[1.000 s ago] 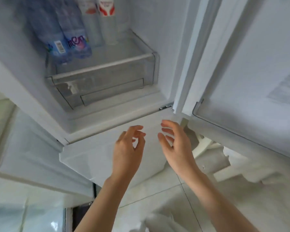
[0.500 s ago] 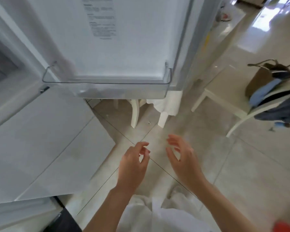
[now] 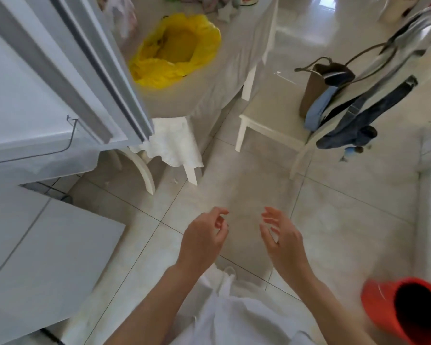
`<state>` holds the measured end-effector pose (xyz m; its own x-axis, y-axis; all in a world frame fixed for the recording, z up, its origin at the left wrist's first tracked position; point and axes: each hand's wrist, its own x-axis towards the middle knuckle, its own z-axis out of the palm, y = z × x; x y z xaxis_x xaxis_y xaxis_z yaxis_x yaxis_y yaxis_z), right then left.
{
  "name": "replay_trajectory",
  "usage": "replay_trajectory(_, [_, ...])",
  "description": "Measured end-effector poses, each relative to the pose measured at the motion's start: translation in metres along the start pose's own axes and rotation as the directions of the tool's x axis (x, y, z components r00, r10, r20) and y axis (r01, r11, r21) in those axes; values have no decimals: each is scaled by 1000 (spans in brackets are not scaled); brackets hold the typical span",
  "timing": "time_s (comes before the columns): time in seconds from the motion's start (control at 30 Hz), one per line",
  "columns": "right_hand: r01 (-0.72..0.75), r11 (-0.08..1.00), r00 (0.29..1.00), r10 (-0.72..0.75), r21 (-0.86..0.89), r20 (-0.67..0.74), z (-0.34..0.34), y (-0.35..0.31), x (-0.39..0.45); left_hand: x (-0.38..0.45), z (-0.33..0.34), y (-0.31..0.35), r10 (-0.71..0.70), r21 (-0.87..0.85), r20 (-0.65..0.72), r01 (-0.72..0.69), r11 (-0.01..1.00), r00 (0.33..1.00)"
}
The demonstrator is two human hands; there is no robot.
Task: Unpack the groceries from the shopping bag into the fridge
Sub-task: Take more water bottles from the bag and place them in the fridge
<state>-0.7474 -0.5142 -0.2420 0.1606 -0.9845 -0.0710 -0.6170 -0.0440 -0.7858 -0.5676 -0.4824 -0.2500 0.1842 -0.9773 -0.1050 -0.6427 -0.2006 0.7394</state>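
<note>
A yellow plastic shopping bag (image 3: 177,48) sits open on a table covered with a white cloth (image 3: 234,58), beyond the fridge door. The white fridge door (image 3: 60,78) stands open at the left, with its lower door shelf (image 3: 35,160) in view. My left hand (image 3: 204,237) and my right hand (image 3: 281,240) hover side by side over the tiled floor, fingers loosely curled, holding nothing. Both are well short of the bag. The fridge interior is out of view.
A white chair (image 3: 271,115) stands right of the table with a brown bag (image 3: 316,90) and blue clothes (image 3: 358,118) on it. An orange bucket (image 3: 408,312) sits at the lower right. The white freezer drawer front (image 3: 47,265) juts out at the lower left.
My view has swung right, away from the fridge interior and past the door, to the table with the yellow bag. Both hands stay empty and keep their pose.
</note>
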Motion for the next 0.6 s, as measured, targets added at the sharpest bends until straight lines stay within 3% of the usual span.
replay_trajectory(0.33, [55,998,997,-55,3,-46,-24,5,136,135,1,21,-63,21,-57,64,998,996])
replay_trajectory(0.6, [208,978,978,-207,-17,41,-17,-32,306,286,-27,23,-131,13,-144,134,991,981])
